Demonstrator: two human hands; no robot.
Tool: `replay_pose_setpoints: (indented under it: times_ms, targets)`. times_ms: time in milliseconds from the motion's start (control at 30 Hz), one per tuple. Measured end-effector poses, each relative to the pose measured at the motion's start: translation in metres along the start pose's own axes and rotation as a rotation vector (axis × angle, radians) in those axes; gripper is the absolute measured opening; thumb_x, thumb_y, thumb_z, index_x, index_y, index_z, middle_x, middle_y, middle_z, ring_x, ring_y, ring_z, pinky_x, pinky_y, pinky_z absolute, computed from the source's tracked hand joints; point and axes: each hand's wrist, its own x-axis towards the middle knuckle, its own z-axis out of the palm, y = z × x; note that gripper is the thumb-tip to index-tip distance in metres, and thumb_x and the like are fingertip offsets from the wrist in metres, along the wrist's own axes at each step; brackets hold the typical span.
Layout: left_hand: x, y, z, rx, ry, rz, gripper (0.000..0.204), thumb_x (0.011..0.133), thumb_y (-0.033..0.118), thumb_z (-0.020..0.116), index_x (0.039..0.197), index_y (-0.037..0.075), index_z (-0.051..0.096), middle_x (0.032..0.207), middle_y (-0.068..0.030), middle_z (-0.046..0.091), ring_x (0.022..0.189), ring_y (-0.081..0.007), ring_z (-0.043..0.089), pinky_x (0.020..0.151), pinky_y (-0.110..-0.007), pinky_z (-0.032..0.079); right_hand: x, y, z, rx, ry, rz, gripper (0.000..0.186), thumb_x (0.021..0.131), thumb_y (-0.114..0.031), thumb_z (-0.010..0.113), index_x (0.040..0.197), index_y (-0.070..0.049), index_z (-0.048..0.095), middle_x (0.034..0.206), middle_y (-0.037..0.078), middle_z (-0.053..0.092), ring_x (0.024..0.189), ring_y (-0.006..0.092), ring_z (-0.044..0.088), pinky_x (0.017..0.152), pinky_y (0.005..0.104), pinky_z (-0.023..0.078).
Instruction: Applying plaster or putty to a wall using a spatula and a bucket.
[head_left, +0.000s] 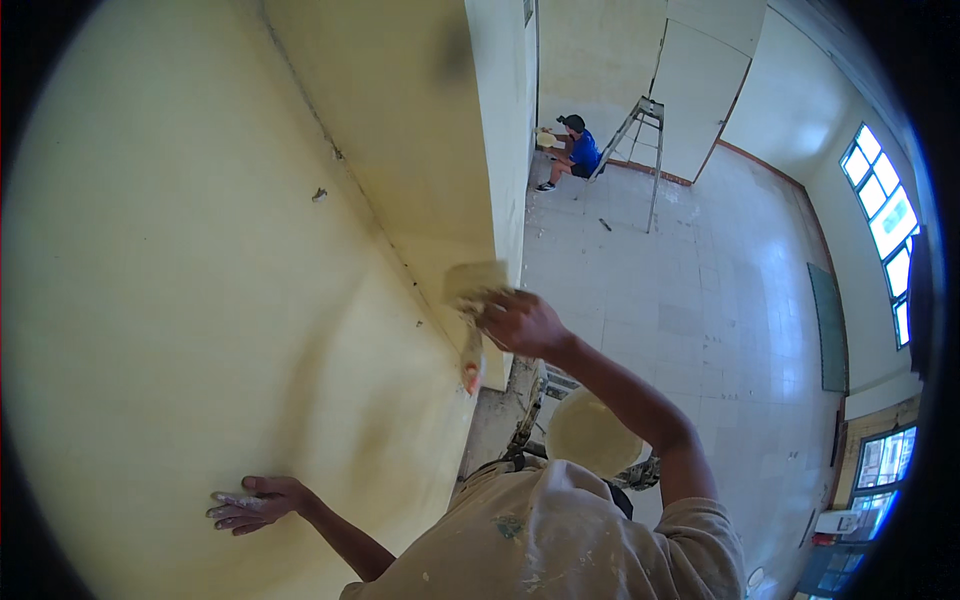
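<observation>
My right hand (525, 325) is closed around a wide paintbrush (474, 280) in front of the pale yellow wall column. The brush's broad end is cream-coloured and blurred, and its handle, with a reddish tip, hangs below my fingers. To the lower left, my left hand (252, 505) is held out with its fingers stretched and whitish smears on them. It is beside the yellow wall (180, 330); whether it touches the wall I cannot tell. Below my right forearm is a round container of cream-coloured paint (590, 432), partly hidden by my shirt and arm.
Parts of a ladder (540, 390) show beside the container. A cracked seam (340, 155) runs along the wall's inner corner. Across the tiled floor (720, 300), a person in a blue top (585, 150) sits low near a stepladder (650, 115). Windows (882, 205) line the right side.
</observation>
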Motion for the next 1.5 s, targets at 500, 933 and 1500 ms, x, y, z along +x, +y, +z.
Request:
replay_pose_setpoints:
  times_ms: [500,933,1500]
  targets:
    - [-0.004,-0.002,-0.004,0.026,-0.094,-0.003,0.047,0.086,0.033,0.03,0.124,0.005,0.032,0.133,-0.014,0.018,0.125,-0.0268,0.009,0.098,-0.045,0.001,0.117,0.012,-0.061,-0.249,0.475,-0.054,0.019,0.065,-0.018,0.054,0.083,-0.012,0.058,0.09,0.001,0.056,0.095,0.0177,0.051,0.077,0.0298,0.045]
    - [-0.006,0.003,0.001,-0.05,-0.018,-0.014,0.049,0.085,0.04,0.029,0.121,0.009,0.038,0.132,-0.0119,0.024,0.124,-0.0256,0.015,0.098,-0.045,0.003,0.033,0.009,0.036,0.039,-0.186,0.245,0.03,0.061,-0.007,0.054,0.091,-0.006,0.054,0.091,0.008,0.056,0.083,0.0192,0.055,0.065,0.0288,0.048]
    - [-0.004,0.003,-0.006,-0.041,-0.078,0.016,0.046,0.086,0.033,0.03,0.12,0.001,0.036,0.132,-0.0147,0.021,0.125,-0.0256,0.01,0.099,-0.042,0.002,0.004,0.002,0.053,0.014,-0.049,0.105,0.022,0.064,-0.013,0.054,0.085,-0.006,0.055,0.079,0.007,0.056,0.079,0.0213,0.056,0.064,0.0312,0.047]
